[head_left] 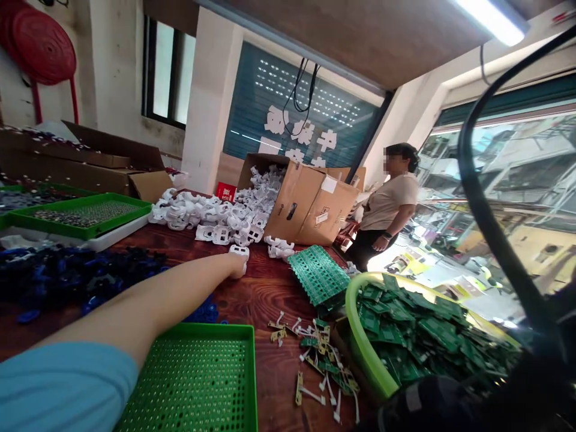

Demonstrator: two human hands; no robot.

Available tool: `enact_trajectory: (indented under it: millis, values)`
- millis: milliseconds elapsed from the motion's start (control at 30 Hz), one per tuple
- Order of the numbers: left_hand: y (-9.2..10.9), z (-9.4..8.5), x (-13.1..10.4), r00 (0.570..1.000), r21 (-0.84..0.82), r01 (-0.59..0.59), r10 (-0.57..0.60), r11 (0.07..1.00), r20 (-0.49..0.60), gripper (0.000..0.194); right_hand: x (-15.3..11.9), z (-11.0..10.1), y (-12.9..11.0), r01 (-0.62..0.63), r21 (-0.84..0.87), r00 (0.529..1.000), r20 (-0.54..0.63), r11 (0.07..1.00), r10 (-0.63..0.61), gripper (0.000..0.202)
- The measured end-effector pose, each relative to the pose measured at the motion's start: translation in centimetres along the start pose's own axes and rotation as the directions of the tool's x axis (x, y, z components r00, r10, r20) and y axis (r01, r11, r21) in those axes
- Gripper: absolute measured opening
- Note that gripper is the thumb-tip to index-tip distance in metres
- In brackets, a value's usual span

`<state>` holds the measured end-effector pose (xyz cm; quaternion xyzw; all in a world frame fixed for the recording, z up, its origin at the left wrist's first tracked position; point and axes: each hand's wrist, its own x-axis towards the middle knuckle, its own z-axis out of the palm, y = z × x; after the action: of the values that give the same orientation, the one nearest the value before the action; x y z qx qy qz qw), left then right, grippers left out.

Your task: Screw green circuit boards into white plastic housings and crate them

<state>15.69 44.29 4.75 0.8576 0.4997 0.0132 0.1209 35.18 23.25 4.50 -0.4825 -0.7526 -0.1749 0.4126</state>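
Shell (240, 249), white and pierced by small squarish windows, is in the left hand (236, 266), over the desk (265, 291) and just in front of the white heap (191, 210). The fingers appear to be pinching it, though their tips are mostly hidden; the right hand is out of view. For a sure hold, thumb and fingers would do best to press on solid wall rather than across a window, and only lightly, as the piece looks thin and hollow. Curved, open forms like these could hook one another, so a straight pull away from its neighbours seems wisest.

More such shells spill from a carton (310, 210) of stiff brown cardboard. The desk is dark red with swirling wood grain. Below the forearm lies a green tray (202, 384), its floor punched with rows of round holes; left of it sprawl glossy dark blue parts (108, 270). To the right are slim strips (324, 348) with white leads, a teal lattice stack (319, 276), and a yellow-green tub (375, 369) of flat, sharp-cornered boards (432, 330).
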Motion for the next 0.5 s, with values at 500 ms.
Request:
enact_trajectory:
  millis: [500]
  values:
    - [3.3, -4.5, -10.3, 0.987, -0.551, -0.048, -0.046, 0.833, -0.156, 0.038, -10.8, -1.8, -12.0, -0.204, 0.167, 0.978, -0.010, 0.965, 0.208, 0.012]
